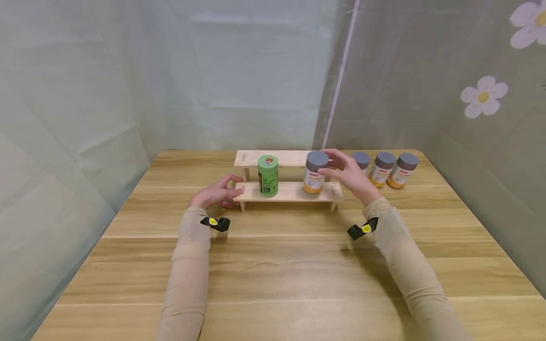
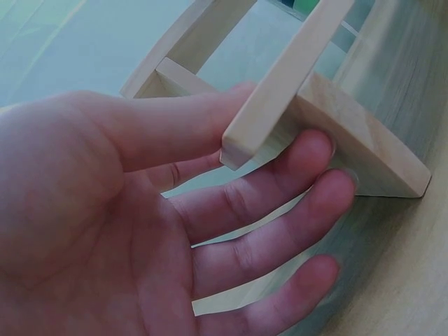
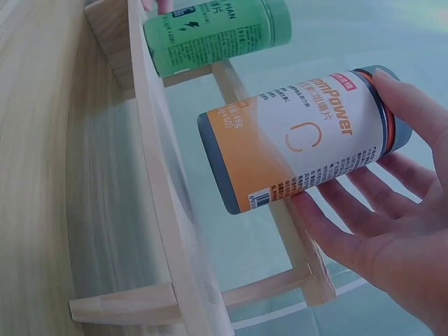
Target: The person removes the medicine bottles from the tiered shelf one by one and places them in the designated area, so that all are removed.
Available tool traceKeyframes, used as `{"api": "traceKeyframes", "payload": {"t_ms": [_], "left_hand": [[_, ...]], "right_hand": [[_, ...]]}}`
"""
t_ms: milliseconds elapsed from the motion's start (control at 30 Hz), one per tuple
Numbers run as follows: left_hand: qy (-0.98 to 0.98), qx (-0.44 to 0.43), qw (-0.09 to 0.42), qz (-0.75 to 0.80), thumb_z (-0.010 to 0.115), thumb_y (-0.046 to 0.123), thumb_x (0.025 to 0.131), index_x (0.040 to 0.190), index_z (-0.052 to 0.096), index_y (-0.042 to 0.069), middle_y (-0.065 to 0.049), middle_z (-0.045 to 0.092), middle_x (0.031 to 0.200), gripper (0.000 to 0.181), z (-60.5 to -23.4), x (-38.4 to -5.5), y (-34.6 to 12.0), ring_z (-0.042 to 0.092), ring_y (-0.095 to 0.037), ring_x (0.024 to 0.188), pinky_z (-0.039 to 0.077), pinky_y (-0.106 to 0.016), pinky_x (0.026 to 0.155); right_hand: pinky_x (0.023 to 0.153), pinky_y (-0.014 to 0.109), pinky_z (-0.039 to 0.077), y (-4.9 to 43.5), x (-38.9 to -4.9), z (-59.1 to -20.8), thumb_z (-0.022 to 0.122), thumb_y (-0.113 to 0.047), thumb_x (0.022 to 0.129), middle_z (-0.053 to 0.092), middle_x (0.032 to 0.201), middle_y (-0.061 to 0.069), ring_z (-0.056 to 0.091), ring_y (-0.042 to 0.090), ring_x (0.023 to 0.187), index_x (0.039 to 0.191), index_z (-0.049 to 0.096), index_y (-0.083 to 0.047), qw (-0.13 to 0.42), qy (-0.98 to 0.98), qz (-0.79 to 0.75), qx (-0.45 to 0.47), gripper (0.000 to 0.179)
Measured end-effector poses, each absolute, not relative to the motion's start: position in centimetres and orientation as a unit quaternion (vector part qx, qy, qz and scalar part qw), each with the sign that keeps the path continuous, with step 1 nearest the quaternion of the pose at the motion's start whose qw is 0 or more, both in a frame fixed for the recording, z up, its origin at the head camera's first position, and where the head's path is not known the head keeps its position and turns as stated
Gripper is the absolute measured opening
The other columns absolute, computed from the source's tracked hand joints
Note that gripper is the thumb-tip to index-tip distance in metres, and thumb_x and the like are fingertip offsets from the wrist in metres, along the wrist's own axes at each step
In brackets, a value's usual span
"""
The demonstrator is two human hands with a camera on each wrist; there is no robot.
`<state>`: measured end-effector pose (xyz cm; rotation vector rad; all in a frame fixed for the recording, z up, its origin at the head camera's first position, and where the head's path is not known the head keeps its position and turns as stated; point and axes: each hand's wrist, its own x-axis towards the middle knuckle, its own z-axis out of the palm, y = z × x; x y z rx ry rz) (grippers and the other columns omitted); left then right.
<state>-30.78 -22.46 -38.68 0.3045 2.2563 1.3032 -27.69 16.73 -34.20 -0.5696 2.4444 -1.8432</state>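
A two-tier wooden rack stands on the table. My left hand grips the left end of its lower board, thumb on top and fingers beneath. My right hand holds a grey-lidded supplement bottle with a white and orange label, thumb and fingers around its lid end. In the right wrist view, a gap shows between the base of this bottle and the lower board. A green bottle stands upright on the left part of the lower board.
To the right of the rack, three more grey-lidded bottles stand near the back of the wooden table; my right hand partly covers the nearest. Pale curtains hang behind the table, with a flower-patterned sheet at the right.
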Motion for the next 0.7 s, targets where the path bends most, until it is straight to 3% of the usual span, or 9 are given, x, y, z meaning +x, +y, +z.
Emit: {"api": "traceKeyframes", "payload": {"t_ms": [467, 700], "left_hand": [[0.830, 0.117, 0.252, 0.483, 0.051, 0.028, 0.101, 0.143, 0.027, 0.011, -0.029, 0.052, 0.135, 0.051, -39.0, -31.0, -22.5, 0.067, -0.018, 0.091, 0.054, -0.033, 0.083], [0.829, 0.115, 0.257, 0.483, 0.051, 0.029, 0.101, 0.144, 0.025, 0.011, -0.030, 0.051, 0.137, 0.053, -39.0, -31.1, -22.5, 0.068, -0.021, 0.094, 0.053, -0.033, 0.084]], "right_hand": [[0.102, 0.041, 0.041, 17.9, -27.5, -34.1, 0.070, -0.022, 0.090, 0.055, 0.133, 0.000, 0.053, 0.015, 0.120, 0.138, 0.050, -0.017, 0.004, 0.789, -0.592, -0.166, 0.053], [0.094, 0.030, 0.045, 19.2, -27.4, -34.4, 0.070, -0.024, 0.090, 0.059, 0.122, -0.008, 0.055, 0.009, 0.114, 0.138, 0.050, -0.019, -0.002, 0.793, -0.587, -0.164, 0.053]]}}
